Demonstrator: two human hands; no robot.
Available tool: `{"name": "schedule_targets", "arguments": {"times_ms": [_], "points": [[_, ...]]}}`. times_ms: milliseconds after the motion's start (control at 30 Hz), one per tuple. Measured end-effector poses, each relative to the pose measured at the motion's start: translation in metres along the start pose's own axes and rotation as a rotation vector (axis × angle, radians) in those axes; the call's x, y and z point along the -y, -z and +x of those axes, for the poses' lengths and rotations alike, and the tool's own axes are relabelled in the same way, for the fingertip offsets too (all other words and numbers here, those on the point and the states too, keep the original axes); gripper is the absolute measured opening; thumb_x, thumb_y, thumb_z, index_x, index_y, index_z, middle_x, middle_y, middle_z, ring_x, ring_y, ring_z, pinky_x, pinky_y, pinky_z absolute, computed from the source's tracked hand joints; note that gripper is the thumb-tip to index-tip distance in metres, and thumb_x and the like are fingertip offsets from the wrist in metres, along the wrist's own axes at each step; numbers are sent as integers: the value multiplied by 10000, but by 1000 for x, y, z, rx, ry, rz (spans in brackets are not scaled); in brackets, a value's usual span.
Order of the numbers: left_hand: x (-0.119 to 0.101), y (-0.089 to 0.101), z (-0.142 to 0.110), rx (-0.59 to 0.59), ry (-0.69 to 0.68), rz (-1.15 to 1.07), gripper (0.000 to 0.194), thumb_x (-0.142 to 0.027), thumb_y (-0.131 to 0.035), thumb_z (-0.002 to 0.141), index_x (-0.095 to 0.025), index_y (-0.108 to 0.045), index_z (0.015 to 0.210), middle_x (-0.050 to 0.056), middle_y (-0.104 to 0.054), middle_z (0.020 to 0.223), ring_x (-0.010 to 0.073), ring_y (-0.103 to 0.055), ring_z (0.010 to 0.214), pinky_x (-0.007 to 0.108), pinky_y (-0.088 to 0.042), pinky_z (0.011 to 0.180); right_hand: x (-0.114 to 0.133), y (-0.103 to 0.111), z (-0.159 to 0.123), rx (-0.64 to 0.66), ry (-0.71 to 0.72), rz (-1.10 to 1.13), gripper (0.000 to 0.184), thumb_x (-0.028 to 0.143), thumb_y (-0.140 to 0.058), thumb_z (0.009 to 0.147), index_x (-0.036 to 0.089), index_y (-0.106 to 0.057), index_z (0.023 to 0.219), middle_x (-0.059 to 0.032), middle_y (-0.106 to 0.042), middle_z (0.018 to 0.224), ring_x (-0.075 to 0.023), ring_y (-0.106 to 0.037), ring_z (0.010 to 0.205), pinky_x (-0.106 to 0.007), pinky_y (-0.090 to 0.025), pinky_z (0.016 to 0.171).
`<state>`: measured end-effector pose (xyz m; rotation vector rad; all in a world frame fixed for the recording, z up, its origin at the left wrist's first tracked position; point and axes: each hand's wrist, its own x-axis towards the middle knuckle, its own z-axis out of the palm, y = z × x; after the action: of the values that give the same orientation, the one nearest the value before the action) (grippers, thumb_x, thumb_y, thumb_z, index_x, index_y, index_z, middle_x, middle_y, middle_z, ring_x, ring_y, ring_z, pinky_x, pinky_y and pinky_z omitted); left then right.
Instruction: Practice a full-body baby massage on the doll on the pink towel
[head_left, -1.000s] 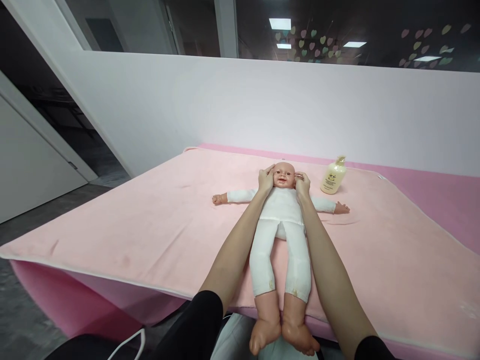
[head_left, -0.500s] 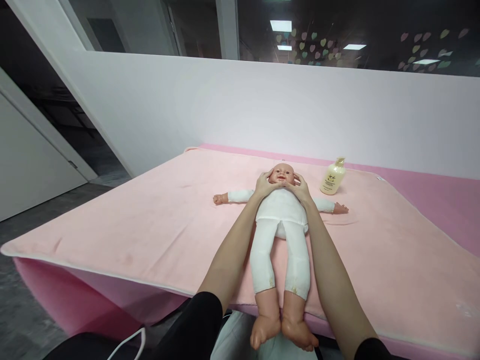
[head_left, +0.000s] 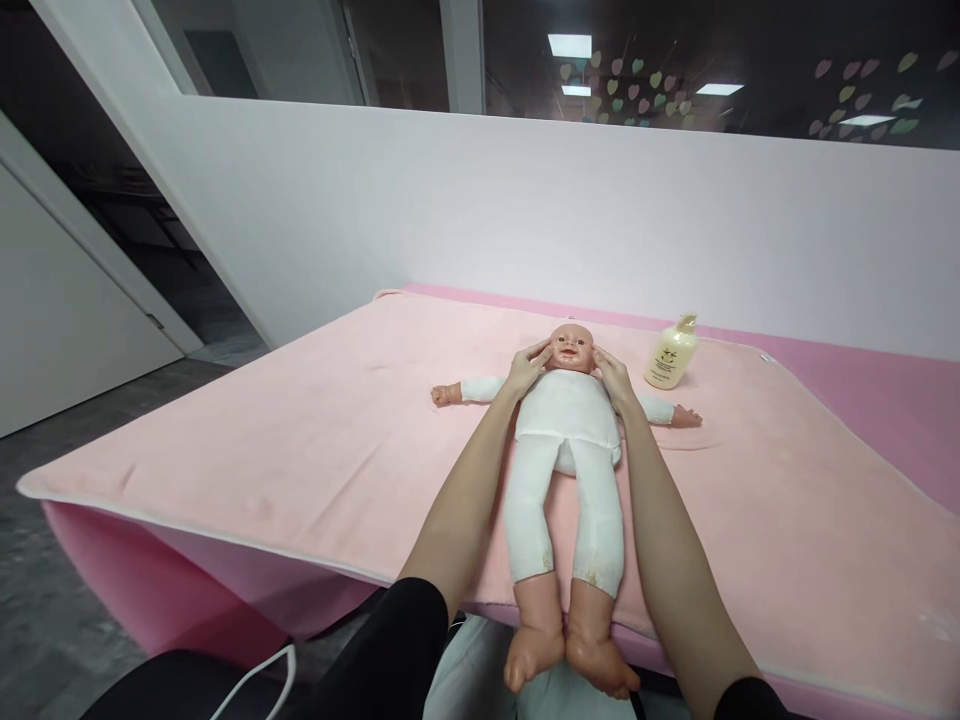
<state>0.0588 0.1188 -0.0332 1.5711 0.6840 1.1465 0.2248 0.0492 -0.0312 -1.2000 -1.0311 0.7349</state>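
Observation:
A baby doll in a white suit lies on its back on a pink blanket, arms spread and bare feet over the near edge. My left hand rests against the left side of the doll's head, fingers stretched along the cheek. On the other side of the head my right hand lies the same way, fingers flat by the ear. Neither hand holds anything.
A cream pump bottle stands on the blanket just right of the doll's head. A white wall with dark windows above runs behind the pink table. A white cable hangs near my lap at the bottom left.
My hands slid from the doll's temples down to its chin, then outward again to the cheeks and ears. The doll has stayed in place.

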Motion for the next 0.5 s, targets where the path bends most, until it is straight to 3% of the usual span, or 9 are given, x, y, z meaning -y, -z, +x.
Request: {"name": "schedule_targets", "arguments": {"times_ms": [133, 200, 367, 500], "points": [[7, -2, 3, -37, -90, 168, 806, -476, -747, 572, -174, -488, 1273, 120, -471, 1329, 253, -439, 1225, 345, -366, 1015, 1, -10, -1, -13, 89, -152, 823, 464, -771, 526, 200, -487, 1252, -92, -490, 1300, -238, -464, 1190, -388, -375, 1016], [9, -3, 4, -42, -111, 213, 832, -454, -766, 553, -179, -477, 1283, 120, -476, 1310, 253, -438, 1219, 339, -380, 997, 1, -13, -3, -39, 110, -201, 862, 458, -782, 505, 189, -470, 1263, -103, -504, 1280, -241, -477, 1174, -389, -384, 1007], [8, -2, 7, -1, -157, 207, 641, -448, -675, 682, -167, -531, 1240, 106, -548, 1236, 248, -466, 1184, 362, -345, 1026, -2, -6, -1, -48, 102, -204, 771, 478, -702, 617, 129, -483, 1269, -113, -452, 1334, -232, -421, 1234, -358, -330, 1050], [5, -4, 8, 22, -94, 11, 477, -488, -487, 814, -184, -596, 1164, 95, -573, 1220, 250, -528, 1119, 407, -409, 964, -5, -1, 5, 6, 62, -135, 692, 542, -582, 725, 125, -493, 1269, -100, -495, 1295, -233, -461, 1199, -383, -361, 1026]]}}
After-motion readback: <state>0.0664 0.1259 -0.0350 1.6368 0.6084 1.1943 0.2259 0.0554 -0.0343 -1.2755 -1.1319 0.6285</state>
